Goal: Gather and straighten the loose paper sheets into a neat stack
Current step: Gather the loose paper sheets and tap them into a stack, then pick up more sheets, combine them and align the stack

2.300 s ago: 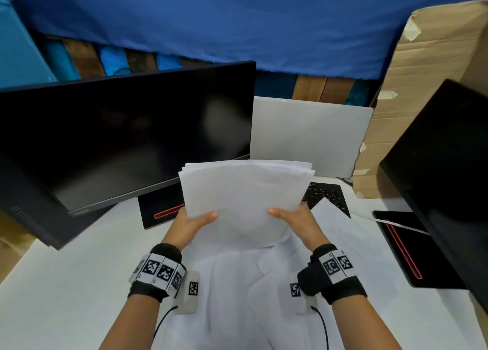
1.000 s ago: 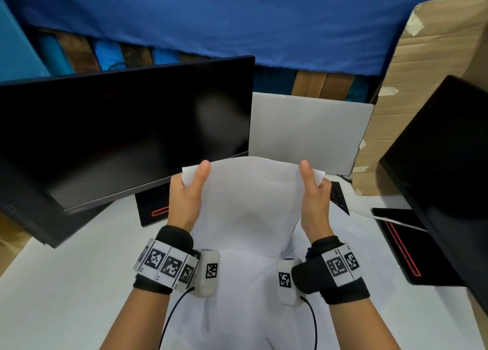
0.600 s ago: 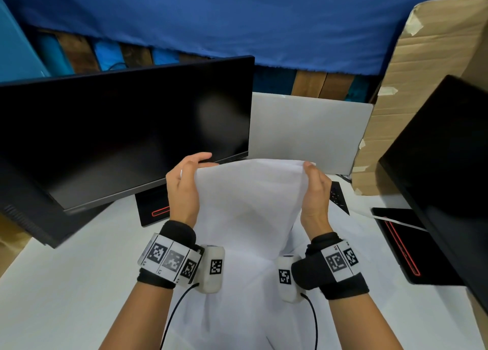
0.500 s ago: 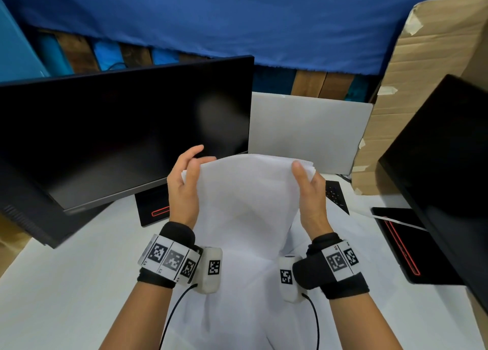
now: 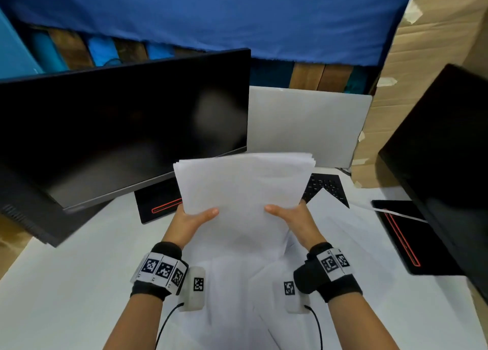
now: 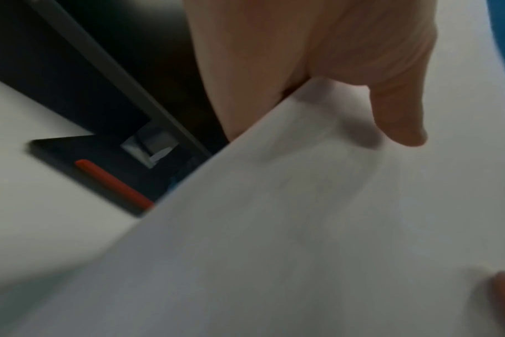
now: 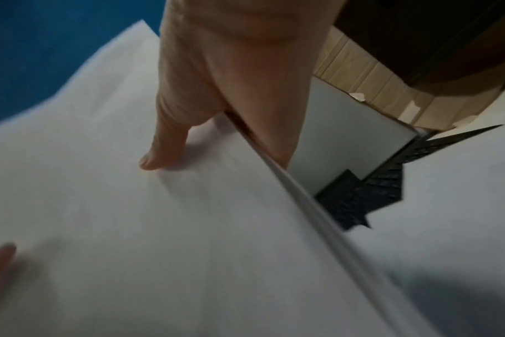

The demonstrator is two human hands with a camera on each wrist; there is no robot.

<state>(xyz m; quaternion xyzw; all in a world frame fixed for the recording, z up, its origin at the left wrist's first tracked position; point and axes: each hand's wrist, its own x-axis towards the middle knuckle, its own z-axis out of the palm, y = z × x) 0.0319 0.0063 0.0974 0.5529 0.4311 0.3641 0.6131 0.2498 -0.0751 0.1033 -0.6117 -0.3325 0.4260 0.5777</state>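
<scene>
A stack of white paper sheets [image 5: 243, 191] is held upright above the desk, its top edges slightly fanned. My left hand [image 5: 188, 221] pinches its lower left side, thumb on the front face and fingers behind. My right hand [image 5: 293, 217] pinches the lower right side the same way. The left wrist view shows my left thumb lying on the paper stack [image 6: 303, 228]; in the right wrist view my right thumb rests on the paper stack [image 7: 159, 228], whose layered edge shows. More loose white sheets [image 5: 237, 297] lie spread on the white desk [image 5: 66, 283] under my wrists.
A large dark monitor [image 5: 118, 125] leans at the left, its black base [image 5: 158, 204] with a red line behind the stack. A grey laptop lid [image 5: 306, 125] and black keyboard [image 5: 327, 186] stand behind. Another dark monitor [image 5: 443, 151], its base [image 5: 404, 239] and a cardboard box [image 5: 427, 59] close off the right.
Both hands slid from the stack's upper corners down to its lower sides. The stack now stands taller above my hands with its top edge free.
</scene>
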